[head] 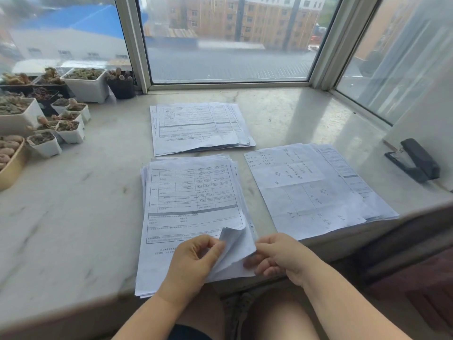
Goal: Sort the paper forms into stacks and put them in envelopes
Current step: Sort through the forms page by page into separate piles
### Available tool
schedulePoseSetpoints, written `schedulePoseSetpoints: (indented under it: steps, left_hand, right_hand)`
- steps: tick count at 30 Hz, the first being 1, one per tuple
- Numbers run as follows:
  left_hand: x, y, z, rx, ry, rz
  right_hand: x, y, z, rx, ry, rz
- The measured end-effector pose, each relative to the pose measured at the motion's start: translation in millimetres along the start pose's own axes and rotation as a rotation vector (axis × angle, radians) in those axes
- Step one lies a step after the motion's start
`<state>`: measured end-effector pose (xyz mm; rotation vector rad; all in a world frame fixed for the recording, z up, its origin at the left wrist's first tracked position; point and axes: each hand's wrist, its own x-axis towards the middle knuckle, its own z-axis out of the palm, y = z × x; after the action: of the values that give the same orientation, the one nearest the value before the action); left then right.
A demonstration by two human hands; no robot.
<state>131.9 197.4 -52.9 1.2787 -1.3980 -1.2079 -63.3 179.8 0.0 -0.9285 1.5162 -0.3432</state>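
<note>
Both hands sit at 6 o'clock: left hand (193, 261) pinches the curled-up bottom right corner of the near stack (191, 212), right hand (277, 256) grips the same corner from the other side. Marble sill (73, 204) holds everything. Far stack (198, 127) at 12, handwritten stack (316, 190) at 3, succulent pots (46, 114) at 10, black stapler (414, 160) further out at 3.

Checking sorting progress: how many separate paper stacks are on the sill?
3. A far stack near the window, a near stack whose corner both hands lift, and a right stack beside the stapler. No envelopes visible.
</note>
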Motion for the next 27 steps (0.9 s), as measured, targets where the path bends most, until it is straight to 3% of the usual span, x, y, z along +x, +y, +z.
schedulePoseSetpoints:
  steps: [5, 15, 18, 23, 27]
  left_hand:
    - [2, -3, -2, 0.087, -0.008, 0.021]
    - [1, -2, 8, 0.097, 0.123, 0.048]
    - [1, -3, 7, 0.086, 0.104, 0.053]
    - [-3, -5, 9, 0.303, 0.081, 0.114]
    - [-5, -3, 10, 0.251, 0.124, 0.115]
  right_hand:
    - [5, 1, -3, 0.216, -0.005, 0.085]
    - [7, 5, 0, 0.168, -0.009, 0.009]
    - [8, 6, -1, 0.211, -0.032, 0.023]
    - [7, 6, -2, 0.234, -0.065, 0.019]
    - [5, 11, 0, 0.234, -0.029, -0.076]
